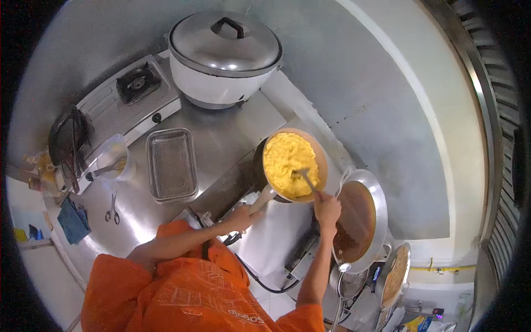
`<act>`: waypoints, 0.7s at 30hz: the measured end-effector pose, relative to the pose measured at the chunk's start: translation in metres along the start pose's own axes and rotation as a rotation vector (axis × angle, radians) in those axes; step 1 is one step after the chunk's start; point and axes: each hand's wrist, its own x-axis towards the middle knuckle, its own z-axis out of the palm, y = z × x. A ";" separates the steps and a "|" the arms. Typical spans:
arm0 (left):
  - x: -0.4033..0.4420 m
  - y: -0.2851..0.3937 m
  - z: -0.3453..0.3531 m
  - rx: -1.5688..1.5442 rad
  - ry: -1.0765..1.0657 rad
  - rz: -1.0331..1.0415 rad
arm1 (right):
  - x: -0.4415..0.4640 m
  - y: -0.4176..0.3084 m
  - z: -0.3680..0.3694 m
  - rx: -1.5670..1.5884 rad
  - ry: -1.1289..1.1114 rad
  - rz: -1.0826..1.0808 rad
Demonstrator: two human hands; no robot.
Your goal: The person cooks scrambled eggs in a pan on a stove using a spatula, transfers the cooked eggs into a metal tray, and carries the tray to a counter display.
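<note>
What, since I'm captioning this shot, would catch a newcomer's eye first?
Probably the bright yellow food in the pan near the middle, where the left hand grips the handle and the right hand holds a utensil in the food. Next, the orange shirt at the bottom and the big white cooker with its shiny lid at the top.

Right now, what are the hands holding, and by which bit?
The left hand holds the pan by its pale handle; the right hand holds a grey utensil by its upper part.
</note>
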 end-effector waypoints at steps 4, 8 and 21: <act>0.004 -0.006 -0.001 0.078 0.000 -0.036 | -0.019 -0.014 -0.095 0.006 -0.061 0.042; 0.001 0.000 -0.002 0.042 -0.023 -0.011 | -0.054 0.008 -0.123 0.083 -0.149 0.076; 0.003 -0.004 -0.010 -0.404 -0.271 -0.152 | -0.059 -0.010 -0.100 0.046 -0.322 -0.018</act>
